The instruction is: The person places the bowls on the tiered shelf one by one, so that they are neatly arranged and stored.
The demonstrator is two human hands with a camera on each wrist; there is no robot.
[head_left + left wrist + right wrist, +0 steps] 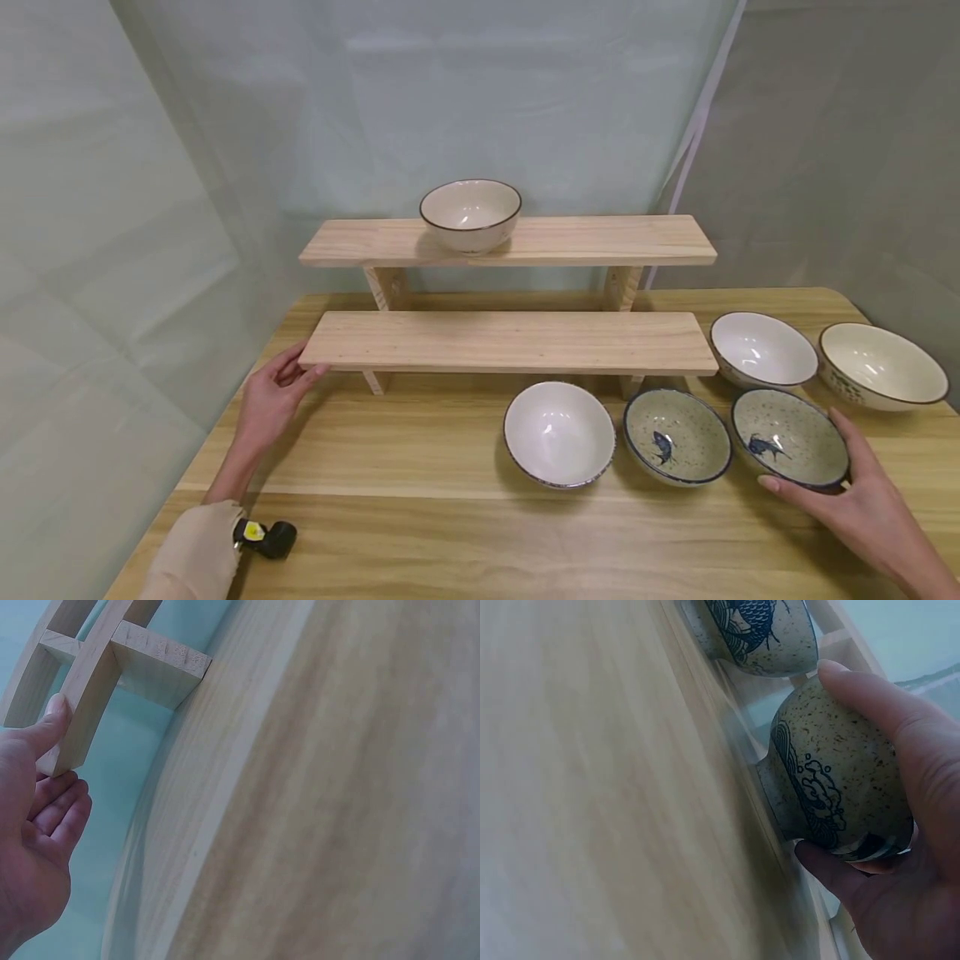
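My left hand (pixel 272 398) pinches the left end of the lower board of a two-tier wooden shelf (pixel 495 343). In the left wrist view the thumb lies on top of the board (pixel 84 697) and the other fingers curl below it. At the right, my right hand (pixel 862 492) grips a speckled grey-green bowl (pixel 806 425) with a blue fish inside, thumb at the near side and fingers round the far right side. A matching fish bowl (pixel 686 429) stands just left of it, and a white bowl (pixel 558 429) with a dark rim is further left.
One cream bowl (pixel 468 212) with a brown rim sits on the upper board (pixel 600 237). Behind the held bowl are a white bowl (pixel 768 346) and a larger cream bowl (pixel 885 362). Pale cloth (pixel 525 100) hangs behind the wooden table (pixel 390 533).
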